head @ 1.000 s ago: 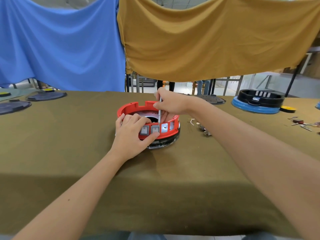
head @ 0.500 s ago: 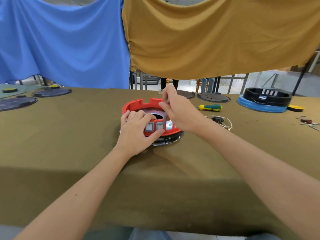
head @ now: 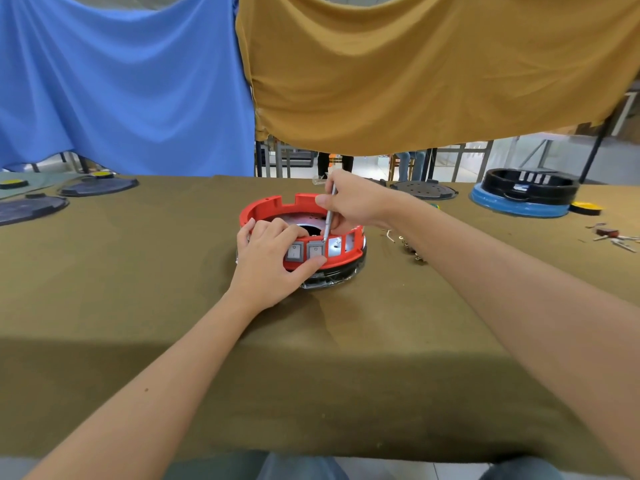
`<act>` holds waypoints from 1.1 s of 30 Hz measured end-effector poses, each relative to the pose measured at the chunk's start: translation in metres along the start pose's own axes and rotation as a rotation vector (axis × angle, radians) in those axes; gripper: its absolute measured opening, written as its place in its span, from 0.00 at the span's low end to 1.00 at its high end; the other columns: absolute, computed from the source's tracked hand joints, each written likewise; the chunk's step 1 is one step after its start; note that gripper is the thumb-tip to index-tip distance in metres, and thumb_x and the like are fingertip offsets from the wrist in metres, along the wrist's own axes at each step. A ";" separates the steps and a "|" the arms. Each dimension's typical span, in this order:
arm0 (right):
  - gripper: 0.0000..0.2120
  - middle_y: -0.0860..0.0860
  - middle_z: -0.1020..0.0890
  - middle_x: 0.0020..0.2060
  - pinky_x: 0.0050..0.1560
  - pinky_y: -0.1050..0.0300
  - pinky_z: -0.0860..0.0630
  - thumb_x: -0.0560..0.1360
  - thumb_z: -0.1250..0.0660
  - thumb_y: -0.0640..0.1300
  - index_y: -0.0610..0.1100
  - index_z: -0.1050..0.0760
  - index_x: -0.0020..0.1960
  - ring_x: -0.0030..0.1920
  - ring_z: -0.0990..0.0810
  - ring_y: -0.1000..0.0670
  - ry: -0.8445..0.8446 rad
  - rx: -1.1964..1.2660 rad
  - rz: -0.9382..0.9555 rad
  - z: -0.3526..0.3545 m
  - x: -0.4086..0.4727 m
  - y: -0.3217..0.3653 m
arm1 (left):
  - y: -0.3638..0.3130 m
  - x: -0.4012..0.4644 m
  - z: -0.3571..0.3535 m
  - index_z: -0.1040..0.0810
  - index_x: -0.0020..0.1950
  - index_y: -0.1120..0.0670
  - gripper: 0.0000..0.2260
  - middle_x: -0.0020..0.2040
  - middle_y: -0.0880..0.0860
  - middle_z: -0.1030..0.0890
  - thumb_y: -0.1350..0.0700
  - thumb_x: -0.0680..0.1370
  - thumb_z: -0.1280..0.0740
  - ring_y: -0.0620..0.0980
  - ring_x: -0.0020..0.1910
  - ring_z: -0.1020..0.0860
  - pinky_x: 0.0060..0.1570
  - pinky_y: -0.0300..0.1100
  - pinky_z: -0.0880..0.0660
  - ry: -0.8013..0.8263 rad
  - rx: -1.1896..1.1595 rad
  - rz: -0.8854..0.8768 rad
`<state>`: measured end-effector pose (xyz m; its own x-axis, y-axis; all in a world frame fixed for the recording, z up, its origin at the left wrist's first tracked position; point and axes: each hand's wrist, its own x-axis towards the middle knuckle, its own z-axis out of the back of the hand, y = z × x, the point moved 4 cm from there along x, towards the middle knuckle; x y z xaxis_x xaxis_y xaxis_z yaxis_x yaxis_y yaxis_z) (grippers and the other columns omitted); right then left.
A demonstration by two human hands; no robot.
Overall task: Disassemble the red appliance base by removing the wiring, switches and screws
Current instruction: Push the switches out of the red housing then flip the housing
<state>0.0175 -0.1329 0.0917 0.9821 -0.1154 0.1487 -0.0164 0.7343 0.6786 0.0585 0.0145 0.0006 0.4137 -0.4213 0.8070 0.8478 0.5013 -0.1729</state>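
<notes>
Fingers of left hand (head: 268, 263) grip red base (head: 277, 206) rim; right hand (head: 353, 202) pinches screwdriver (head: 329, 216) inside.

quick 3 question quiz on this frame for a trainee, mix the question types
1. True or false: the right hand holds a thin metal tool.
2. How many grey switches still sit in the red base?
3. The left hand is: A) flat on the table B) gripping the base's front wall C) lifting a screwdriver.

Key: 1 true. 2 two. 3 B.
</notes>
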 end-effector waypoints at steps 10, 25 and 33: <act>0.08 0.55 0.26 0.27 0.28 0.63 0.33 0.83 0.40 0.42 0.48 0.38 0.47 0.27 0.26 0.56 -0.400 -0.049 0.308 -0.023 -0.035 -0.009 | 0.000 0.000 0.000 0.23 0.52 0.47 0.20 0.46 0.42 0.29 0.33 0.74 0.39 0.43 0.50 0.32 0.70 0.49 0.46 -0.012 0.018 0.003; 0.08 0.47 0.25 0.37 0.40 0.47 0.23 0.83 0.40 0.45 0.47 0.37 0.47 0.37 0.24 0.48 -0.117 -0.126 0.081 -0.011 -0.005 0.002 | 0.001 0.001 0.000 0.23 0.54 0.47 0.23 0.46 0.42 0.30 0.31 0.73 0.41 0.44 0.51 0.31 0.71 0.50 0.47 0.008 0.014 0.009; 0.06 0.52 0.22 0.33 0.31 0.57 0.30 0.83 0.41 0.41 0.46 0.38 0.51 0.35 0.20 0.49 -0.430 -0.106 0.224 -0.029 -0.035 -0.011 | 0.001 0.000 0.000 0.23 0.52 0.47 0.21 0.46 0.43 0.28 0.32 0.73 0.40 0.45 0.51 0.30 0.70 0.49 0.46 -0.002 0.019 0.015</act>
<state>-0.0114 -0.1170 0.0581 0.7901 -0.1957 0.5809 -0.1772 0.8343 0.5221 0.0593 0.0152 0.0007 0.4256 -0.4120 0.8057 0.8350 0.5219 -0.1743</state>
